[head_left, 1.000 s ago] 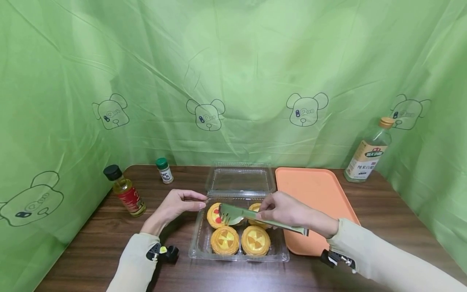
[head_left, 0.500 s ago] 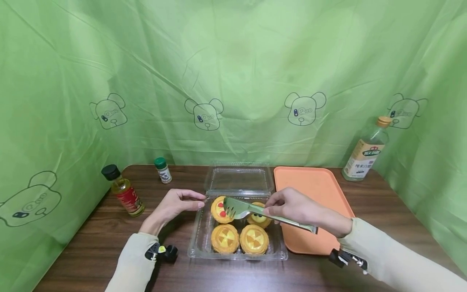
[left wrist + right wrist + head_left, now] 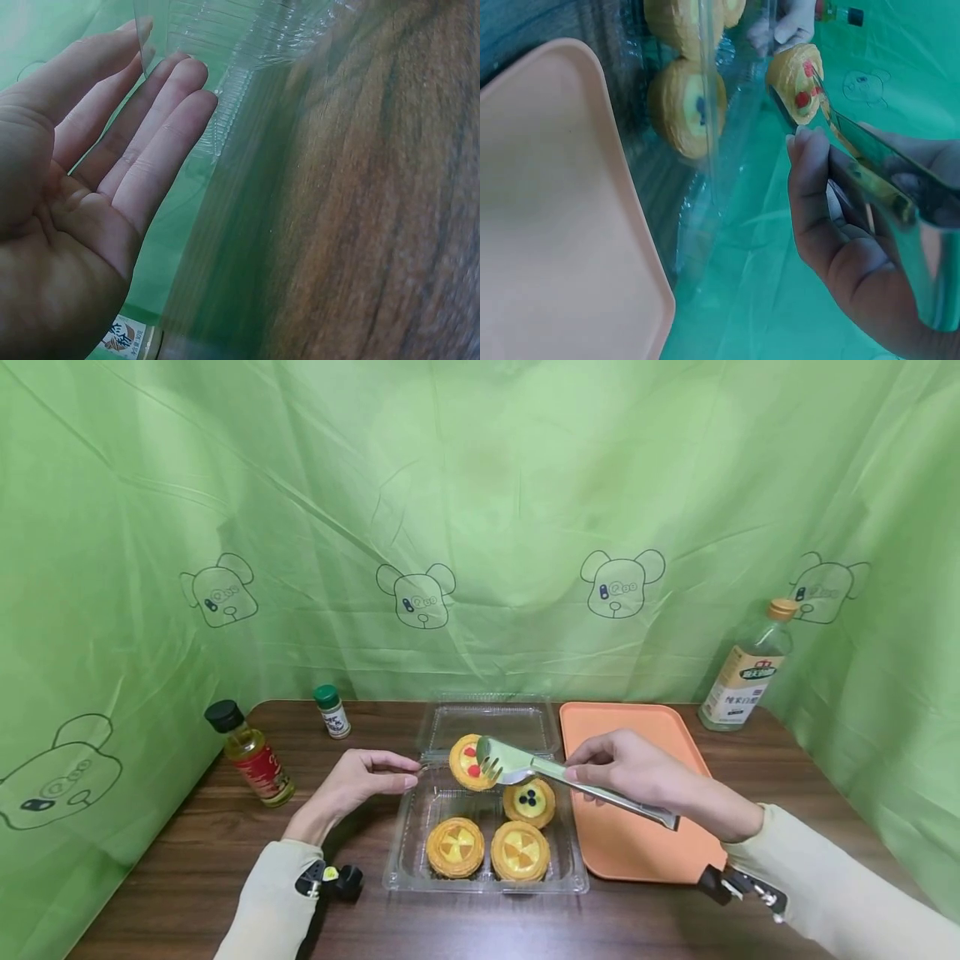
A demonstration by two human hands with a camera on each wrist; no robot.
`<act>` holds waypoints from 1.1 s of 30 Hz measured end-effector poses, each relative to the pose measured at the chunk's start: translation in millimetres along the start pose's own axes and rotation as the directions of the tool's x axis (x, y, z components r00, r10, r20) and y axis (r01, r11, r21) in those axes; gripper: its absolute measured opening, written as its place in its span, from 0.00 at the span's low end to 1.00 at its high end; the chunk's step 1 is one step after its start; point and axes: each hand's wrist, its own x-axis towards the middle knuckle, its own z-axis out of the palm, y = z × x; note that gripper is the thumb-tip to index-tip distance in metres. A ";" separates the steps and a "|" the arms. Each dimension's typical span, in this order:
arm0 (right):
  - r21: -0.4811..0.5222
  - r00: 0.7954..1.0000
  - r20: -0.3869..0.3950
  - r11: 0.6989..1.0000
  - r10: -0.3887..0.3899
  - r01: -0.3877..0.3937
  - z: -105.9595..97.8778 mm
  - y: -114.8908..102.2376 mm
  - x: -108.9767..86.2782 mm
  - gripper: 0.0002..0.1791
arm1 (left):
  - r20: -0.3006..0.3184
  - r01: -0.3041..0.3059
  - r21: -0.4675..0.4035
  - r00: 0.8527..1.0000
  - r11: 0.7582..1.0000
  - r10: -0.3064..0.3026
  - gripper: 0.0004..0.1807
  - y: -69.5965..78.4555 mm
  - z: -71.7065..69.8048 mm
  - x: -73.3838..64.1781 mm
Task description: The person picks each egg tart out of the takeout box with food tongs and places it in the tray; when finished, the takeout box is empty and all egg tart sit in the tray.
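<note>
My right hand (image 3: 633,768) grips metal tongs (image 3: 551,768), whose toothed ends clamp an egg tart with red toppings (image 3: 466,760). That tart hangs tilted over the back left of an open clear plastic container (image 3: 486,887). Inside the container sit a tart with dark berries (image 3: 529,802) and two tarts topped with orange pieces, one front left (image 3: 455,848), the other front right (image 3: 521,852). At the container's back left corner, my left hand (image 3: 372,774) pinches the edge between thumb and index finger; in the left wrist view the other fingers (image 3: 169,157) extend straight.
Right of the container lies an orange tray (image 3: 637,852), partly under my right forearm. A large glass bottle (image 3: 746,685) stands behind it. On the left are a red-labelled oil bottle (image 3: 262,768) and a green-capped shaker (image 3: 332,712). The container's lid (image 3: 487,727) lies folded back.
The red-topped tart has been lifted by the tongs out of its back left spot, up and slightly right. My right hand has moved right and up; the left stays at the edge.
</note>
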 end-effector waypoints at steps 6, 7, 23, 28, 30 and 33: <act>-0.021 0.999 -0.041 0.999 0.026 -0.027 -15.1 2.8 -5.5 0.12 | -0.013 0.010 0.000 1.000 1.000 -0.010 0.18 0.9 0.4 -0.2; -0.025 0.998 -0.050 0.999 0.034 -0.035 -17.7 3.1 -6.4 0.12 | -0.015 0.010 0.000 1.000 1.000 -0.010 0.18 1.1 0.7 -0.4; -0.035 0.981 -0.157 0.992 0.115 -0.122 -56.1 17.6 -15.4 0.17 | -0.018 -0.004 0.023 1.000 1.000 0.004 0.18 0.9 0.6 -0.7; 0.019 0.973 -0.174 0.989 0.151 -0.150 -67.1 26.0 -15.4 0.19 | -0.015 -0.006 0.023 1.000 1.000 0.007 0.17 0.3 0.8 -1.7; 0.022 0.969 -0.184 0.986 0.167 -0.166 -71.4 29.5 -15.4 0.20 | -0.016 -0.002 0.014 1.000 1.000 0.002 0.17 0.5 1.2 -1.7; 0.020 0.963 -0.200 0.984 0.179 -0.179 -77.2 34.8 -15.4 0.22 | -0.014 -0.003 0.013 1.000 1.000 0.003 0.17 0.9 1.1 -1.2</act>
